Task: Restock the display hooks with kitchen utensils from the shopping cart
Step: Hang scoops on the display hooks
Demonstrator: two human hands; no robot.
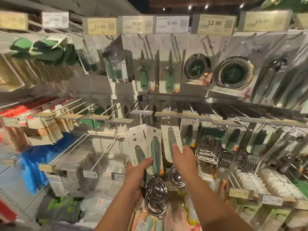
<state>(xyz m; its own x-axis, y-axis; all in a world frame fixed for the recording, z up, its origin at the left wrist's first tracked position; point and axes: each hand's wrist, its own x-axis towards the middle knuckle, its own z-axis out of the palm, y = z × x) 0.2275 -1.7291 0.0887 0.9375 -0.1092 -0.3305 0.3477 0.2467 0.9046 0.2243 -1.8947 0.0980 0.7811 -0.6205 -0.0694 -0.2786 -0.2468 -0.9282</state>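
Store pegboard behind; left hand (139,170) grips carded green-handled steel scoops (155,157); right hand (182,158) pinches another card (171,140).

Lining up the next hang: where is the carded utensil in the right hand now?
Centre of the head view: the right hand holds the carded utensil up under the middle hook rail, right of the bundle in the left hand.

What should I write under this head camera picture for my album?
Left hand holds a fan of carded green-handled scoops while right hand lifts one carded scoop toward a display hook.
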